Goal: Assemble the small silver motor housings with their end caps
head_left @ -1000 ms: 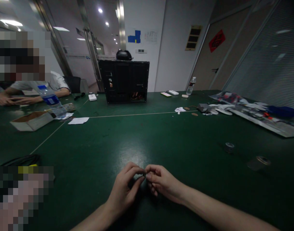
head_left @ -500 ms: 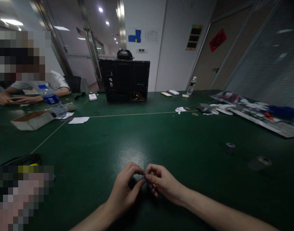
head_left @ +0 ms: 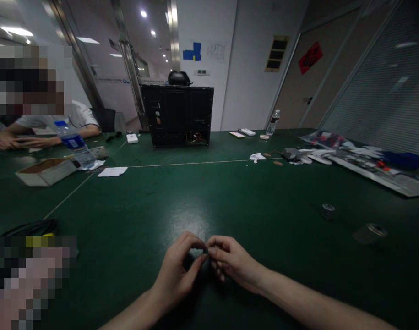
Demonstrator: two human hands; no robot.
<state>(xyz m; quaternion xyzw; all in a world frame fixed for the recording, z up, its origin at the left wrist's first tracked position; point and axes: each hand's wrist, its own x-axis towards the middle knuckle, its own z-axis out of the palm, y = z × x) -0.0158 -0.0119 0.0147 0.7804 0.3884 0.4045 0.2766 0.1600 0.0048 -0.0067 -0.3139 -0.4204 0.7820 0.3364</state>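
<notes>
Close to the near side of the green table (head_left: 209, 197), my left hand (head_left: 180, 266) and my right hand (head_left: 231, 262) meet at their fingertips. Between them they pinch a small dark piece (head_left: 205, 250), too small and too covered by fingers to name. The left thumb and forefinger form a ring that ends at the piece. On the right, the thumb presses against the forefinger, with the other fingers curled beneath. Off to the right stand a small spool-like cylinder (head_left: 328, 211) and a larger dark cylinder (head_left: 370, 233), both apart from my hands.
A black panel-like case (head_left: 178, 114) stands at the back. To the left are a water bottle (head_left: 73, 144), an open box (head_left: 46, 173), white paper (head_left: 112, 172) and coiled black cable (head_left: 30, 228). A person (head_left: 54, 123) sits at far left. A cluttered tray (head_left: 384, 172) lies right.
Both hands stay in almost the same place. The small dark piece between the fingertips has shifted or turned very slightly.
</notes>
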